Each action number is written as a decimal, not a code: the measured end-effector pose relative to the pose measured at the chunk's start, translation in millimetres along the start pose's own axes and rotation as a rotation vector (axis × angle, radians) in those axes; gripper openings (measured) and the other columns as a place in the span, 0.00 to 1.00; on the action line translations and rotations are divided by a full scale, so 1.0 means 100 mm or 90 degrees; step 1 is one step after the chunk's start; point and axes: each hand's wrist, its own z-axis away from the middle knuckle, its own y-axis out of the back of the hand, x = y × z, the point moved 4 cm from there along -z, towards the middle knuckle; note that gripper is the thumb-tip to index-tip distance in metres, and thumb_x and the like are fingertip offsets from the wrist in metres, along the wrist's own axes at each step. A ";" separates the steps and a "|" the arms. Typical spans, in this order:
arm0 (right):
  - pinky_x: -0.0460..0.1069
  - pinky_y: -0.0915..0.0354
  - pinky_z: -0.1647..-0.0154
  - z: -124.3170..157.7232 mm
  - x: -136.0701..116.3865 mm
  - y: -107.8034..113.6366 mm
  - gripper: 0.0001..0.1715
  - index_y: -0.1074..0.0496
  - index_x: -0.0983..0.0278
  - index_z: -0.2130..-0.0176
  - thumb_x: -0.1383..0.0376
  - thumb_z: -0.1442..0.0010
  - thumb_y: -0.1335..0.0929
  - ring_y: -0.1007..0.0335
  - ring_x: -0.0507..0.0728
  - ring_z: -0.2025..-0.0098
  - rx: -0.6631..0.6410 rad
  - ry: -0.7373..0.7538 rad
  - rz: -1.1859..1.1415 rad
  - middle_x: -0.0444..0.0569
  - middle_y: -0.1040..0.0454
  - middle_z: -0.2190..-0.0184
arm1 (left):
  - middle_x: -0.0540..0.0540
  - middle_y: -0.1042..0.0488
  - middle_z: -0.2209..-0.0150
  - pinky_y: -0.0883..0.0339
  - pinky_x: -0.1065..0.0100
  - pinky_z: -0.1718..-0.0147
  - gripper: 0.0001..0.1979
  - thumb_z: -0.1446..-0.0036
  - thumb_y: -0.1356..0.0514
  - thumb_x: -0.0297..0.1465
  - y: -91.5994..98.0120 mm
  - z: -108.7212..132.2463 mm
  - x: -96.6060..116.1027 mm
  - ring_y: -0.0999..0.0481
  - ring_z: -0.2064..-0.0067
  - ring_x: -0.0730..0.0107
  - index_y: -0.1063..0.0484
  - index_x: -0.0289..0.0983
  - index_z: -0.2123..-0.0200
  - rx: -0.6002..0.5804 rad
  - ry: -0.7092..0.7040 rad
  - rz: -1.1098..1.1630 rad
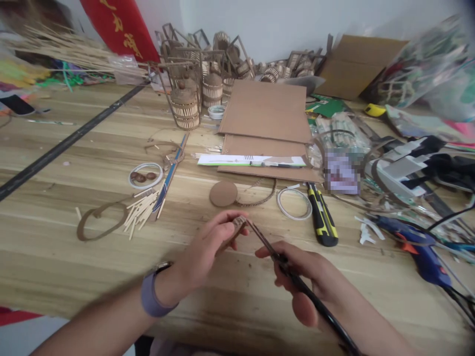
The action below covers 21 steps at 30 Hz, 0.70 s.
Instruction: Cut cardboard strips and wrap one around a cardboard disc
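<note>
Near the front middle, my left hand (210,247) is closed around a small brown piece of corrugated cardboard (239,225). Its ridged edge shows above the fingers, while most of it is hidden by them. My right hand (300,277) grips a long, dark, slim tool (270,249) with a black handle, perhaps scissors; its exact kind is unclear. The tool's tip meets the cardboard piece or lies right beside it. Just beyond my hands lies a flat round cardboard disc (223,193), with a curved corrugated strip (260,201) at its right.
Cardboard sheets (267,111) are stacked behind the disc. A utility knife (322,215), a tape roll (294,203) and a blue glue gun (419,247) lie to the right. Thin wooden sticks (141,212) lie left, with small slatted wooden buckets (185,106) farther back.
</note>
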 end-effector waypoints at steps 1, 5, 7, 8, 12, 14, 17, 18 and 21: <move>0.47 0.33 0.73 -0.02 0.03 -0.02 0.34 0.27 0.61 0.52 0.39 0.41 0.36 0.34 0.53 0.75 -0.019 -0.014 -0.015 0.43 0.30 0.78 | 0.44 0.25 0.54 0.36 0.67 0.61 0.17 0.38 0.45 0.40 0.01 -0.01 0.01 0.29 0.53 0.61 0.27 0.38 0.51 0.007 -0.020 -0.023; 0.46 0.40 0.78 -0.04 0.17 -0.06 0.51 0.26 0.63 0.54 0.27 0.53 0.41 0.43 0.51 0.79 -0.040 -0.043 -0.096 0.40 0.39 0.81 | 0.44 0.25 0.54 0.37 0.65 0.60 0.17 0.38 0.45 0.39 0.03 -0.03 0.01 0.29 0.52 0.61 0.27 0.38 0.50 0.005 -0.036 -0.066; 0.46 0.44 0.79 -0.03 0.20 -0.08 0.53 0.25 0.63 0.56 0.25 0.56 0.42 0.46 0.50 0.79 -0.051 -0.060 -0.112 0.39 0.41 0.81 | 0.44 0.25 0.53 0.37 0.64 0.60 0.17 0.38 0.46 0.39 0.03 -0.03 -0.01 0.29 0.52 0.60 0.27 0.39 0.50 0.003 -0.017 -0.075; 0.46 0.46 0.80 -0.03 0.21 -0.09 0.53 0.25 0.63 0.56 0.25 0.57 0.42 0.48 0.50 0.80 -0.054 -0.068 -0.116 0.39 0.42 0.82 | 0.44 0.24 0.53 0.37 0.64 0.60 0.17 0.38 0.46 0.39 0.03 -0.03 -0.02 0.29 0.52 0.60 0.28 0.39 0.50 0.005 -0.008 -0.079; 0.46 0.51 0.79 -0.03 0.23 -0.11 0.52 0.25 0.64 0.57 0.26 0.57 0.40 0.51 0.49 0.80 -0.058 -0.104 -0.123 0.38 0.43 0.82 | 0.43 0.25 0.51 0.37 0.63 0.59 0.18 0.38 0.47 0.40 0.03 -0.04 -0.03 0.29 0.52 0.59 0.28 0.38 0.50 0.011 0.010 -0.088; 0.46 0.52 0.78 -0.03 0.25 -0.10 0.48 0.25 0.64 0.56 0.28 0.53 0.37 0.52 0.49 0.79 -0.065 -0.119 -0.123 0.37 0.43 0.82 | 0.43 0.25 0.52 0.36 0.63 0.60 0.18 0.38 0.47 0.40 0.03 -0.04 -0.04 0.29 0.52 0.60 0.28 0.38 0.50 0.012 0.013 -0.102; 0.46 0.51 0.77 -0.04 0.24 -0.09 0.38 0.26 0.65 0.55 0.36 0.45 0.35 0.50 0.50 0.79 -0.086 -0.117 -0.099 0.37 0.42 0.83 | 0.44 0.25 0.52 0.36 0.64 0.59 0.18 0.38 0.46 0.39 0.03 -0.03 -0.02 0.29 0.51 0.60 0.29 0.39 0.49 0.024 0.010 -0.140; 0.46 0.50 0.77 -0.05 0.23 -0.08 0.35 0.26 0.64 0.54 0.38 0.44 0.34 0.49 0.50 0.78 -0.090 -0.112 -0.084 0.37 0.42 0.83 | 0.44 0.25 0.52 0.35 0.63 0.58 0.17 0.38 0.46 0.39 0.04 -0.03 -0.01 0.29 0.50 0.60 0.29 0.40 0.49 0.029 0.005 -0.157; 0.46 0.50 0.77 -0.05 0.19 -0.06 0.29 0.26 0.64 0.57 0.42 0.43 0.32 0.48 0.50 0.78 -0.089 -0.101 -0.047 0.37 0.41 0.83 | 0.45 0.25 0.51 0.35 0.62 0.54 0.17 0.39 0.44 0.38 0.03 -0.01 0.03 0.29 0.49 0.59 0.29 0.40 0.49 0.040 -0.007 -0.211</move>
